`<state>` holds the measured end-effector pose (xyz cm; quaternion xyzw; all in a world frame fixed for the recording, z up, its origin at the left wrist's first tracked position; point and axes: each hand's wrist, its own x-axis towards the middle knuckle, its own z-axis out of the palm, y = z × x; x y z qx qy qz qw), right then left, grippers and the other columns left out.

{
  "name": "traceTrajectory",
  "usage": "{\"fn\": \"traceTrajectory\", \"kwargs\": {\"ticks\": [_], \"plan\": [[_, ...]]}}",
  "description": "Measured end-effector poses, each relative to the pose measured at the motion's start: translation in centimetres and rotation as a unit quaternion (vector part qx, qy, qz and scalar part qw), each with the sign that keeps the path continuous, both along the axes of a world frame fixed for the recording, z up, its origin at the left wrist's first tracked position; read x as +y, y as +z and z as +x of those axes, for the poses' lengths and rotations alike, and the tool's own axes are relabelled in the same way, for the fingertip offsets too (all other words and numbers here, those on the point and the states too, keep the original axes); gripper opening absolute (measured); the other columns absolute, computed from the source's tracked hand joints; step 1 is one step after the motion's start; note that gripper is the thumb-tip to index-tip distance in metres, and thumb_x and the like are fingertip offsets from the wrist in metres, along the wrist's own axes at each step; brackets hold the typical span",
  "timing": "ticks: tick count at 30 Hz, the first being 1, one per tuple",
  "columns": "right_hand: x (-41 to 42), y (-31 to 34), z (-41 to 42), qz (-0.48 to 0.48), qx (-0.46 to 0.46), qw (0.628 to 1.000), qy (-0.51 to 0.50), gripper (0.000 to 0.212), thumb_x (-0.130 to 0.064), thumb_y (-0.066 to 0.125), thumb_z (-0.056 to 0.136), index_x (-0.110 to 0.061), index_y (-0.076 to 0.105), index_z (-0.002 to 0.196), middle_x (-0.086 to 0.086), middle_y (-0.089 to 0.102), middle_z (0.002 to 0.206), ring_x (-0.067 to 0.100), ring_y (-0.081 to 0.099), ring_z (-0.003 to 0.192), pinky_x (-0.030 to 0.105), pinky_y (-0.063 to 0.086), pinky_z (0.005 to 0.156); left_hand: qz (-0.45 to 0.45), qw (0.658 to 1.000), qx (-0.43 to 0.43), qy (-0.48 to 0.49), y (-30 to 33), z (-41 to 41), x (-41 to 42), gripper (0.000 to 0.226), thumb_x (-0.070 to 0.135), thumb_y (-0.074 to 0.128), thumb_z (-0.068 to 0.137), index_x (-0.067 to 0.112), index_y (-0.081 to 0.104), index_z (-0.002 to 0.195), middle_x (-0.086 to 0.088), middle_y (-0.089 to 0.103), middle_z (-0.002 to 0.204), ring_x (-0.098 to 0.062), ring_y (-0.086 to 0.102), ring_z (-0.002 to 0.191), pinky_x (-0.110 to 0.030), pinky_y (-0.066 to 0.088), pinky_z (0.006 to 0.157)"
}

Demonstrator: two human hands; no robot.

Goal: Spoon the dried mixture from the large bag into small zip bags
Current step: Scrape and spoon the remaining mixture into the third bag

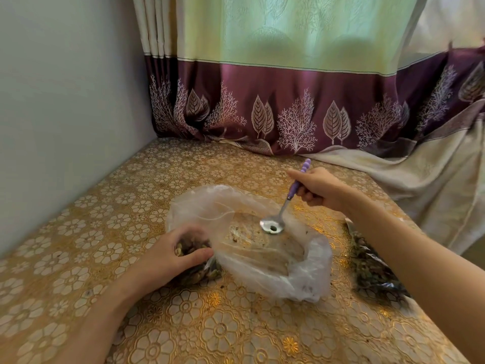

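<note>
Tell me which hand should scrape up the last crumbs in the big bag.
Right. The right hand already grips the spoon, whose bowl sits inside the large bag near the remaining crumbs. The left hand is busy holding a small zip bag of mixture.

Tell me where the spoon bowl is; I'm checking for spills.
In the head view, the spoon bowl hangs right of centre over the open large bag, its purple handle held in the right hand.

One head-worn wide-angle view looks forward and down, close over the table (78, 258); wall at 9 o'clock, curtain (288, 88) at 12 o'clock.
</note>
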<state>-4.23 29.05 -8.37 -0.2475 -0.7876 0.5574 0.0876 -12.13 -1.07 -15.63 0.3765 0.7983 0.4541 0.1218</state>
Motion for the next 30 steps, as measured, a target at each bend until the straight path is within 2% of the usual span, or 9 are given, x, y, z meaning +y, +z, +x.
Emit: {"fn": "traceTrajectory", "kwargs": {"ticks": [5,8,11,15,18,24,28,30], "plan": [[-3.1,3.5,-0.9,-0.050,0.122,0.991,-0.015,0.046,-0.034,0.053,0.095,-0.002,0.060,0.063,-0.002,0.055,0.042,0.005,0.036,0.030,0.014,0.025,0.027,-0.005,1.000,0.003,-0.001,0.1,0.1,0.0,0.046,0.056,0.062,0.058,0.040,0.057,0.101,0.016,0.059,0.091,0.007,0.052,0.081,-0.005,0.036,0.060],[-5.3,4.9,-1.4,-0.054,0.167,0.984,-0.001,0.053,-0.035,0.054,0.095,-0.006,0.065,0.052,0.004,0.058,0.049,0.006,0.040,0.032,0.014,0.027,0.028,-0.005,1.000,0.001,0.004,0.3,0.3,0.1,0.041,0.056,0.062,0.058,0.045,0.053,0.097,0.014,0.059,0.091,0.006,0.053,0.082,-0.005,0.037,0.060],[-7.3,5.4,-1.2,-0.007,0.207,0.978,0.035,0.053,-0.036,0.057,0.092,-0.011,0.068,0.047,0.018,0.066,0.067,0.011,0.051,0.039,0.017,0.038,0.034,0.007,1.000,-0.003,0.006,0.4,0.5,0.1,0.039,0.055,0.064,0.058,0.047,0.051,0.094,0.013,0.060,0.091,0.008,0.056,0.080,-0.003,0.038,0.059],[-9.3,5.2,-0.3,0.048,0.252,0.959,0.118,0.042,-0.033,0.059,0.091,-0.012,0.072,0.057,0.021,0.071,0.074,0.019,0.064,0.050,0.020,0.048,0.042,0.005,1.000,-0.012,0.003,0.5,0.5,0.0,0.043,0.056,0.064,0.059,0.049,0.048,0.099,0.017,0.058,0.096,0.010,0.053,0.082,-0.001,0.037,0.059],[-9.6,5.0,0.4,0.044,0.274,0.952,0.130,0.038,-0.031,0.059,0.092,-0.011,0.073,0.062,0.020,0.071,0.075,0.021,0.067,0.054,0.021,0.050,0.044,0.005,1.000,-0.020,0.005,0.4,0.5,0.0,0.045,0.055,0.063,0.060,0.045,0.050,0.102,0.019,0.057,0.095,0.010,0.051,0.084,-0.004,0.037,0.060],[-7.2,3.4,2.4,0.001,0.309,0.951,-0.015,0.037,-0.027,0.058,0.093,-0.006,0.069,0.064,0.015,0.069,0.065,0.017,0.061,0.046,0.019,0.046,0.039,-0.001,1.000,-0.018,0.008,0.2,0.4,0.1,0.041,0.057,0.060,0.061,0.044,0.051,0.098,0.015,0.058,0.095,0.004,0.051,0.086,-0.009,0.034,0.063],[-5.4,0.3,4.0,0.119,0.265,0.948,-0.131,0.037,-0.023,0.057,0.094,0.006,0.064,0.072,0.012,0.064,0.057,0.013,0.055,0.038,0.019,0.041,0.035,0.004,0.999,-0.031,0.002,0.1,0.3,0.2,0.045,0.056,0.060,0.061,0.041,0.053,0.102,0.013,0.060,0.098,0.001,0.052,0.090,-0.014,0.037,0.066],[-4.9,-0.9,4.5,0.183,0.236,0.941,-0.157,0.038,-0.022,0.056,0.094,0.007,0.063,0.069,0.007,0.063,0.053,0.009,0.052,0.033,0.016,0.039,0.033,0.003,1.000,-0.022,0.005,0.1,0.3,0.2,0.045,0.057,0.059,0.061,0.040,0.053,0.102,0.012,0.060,0.098,0.001,0.052,0.090,-0.014,0.037,0.066]]}}
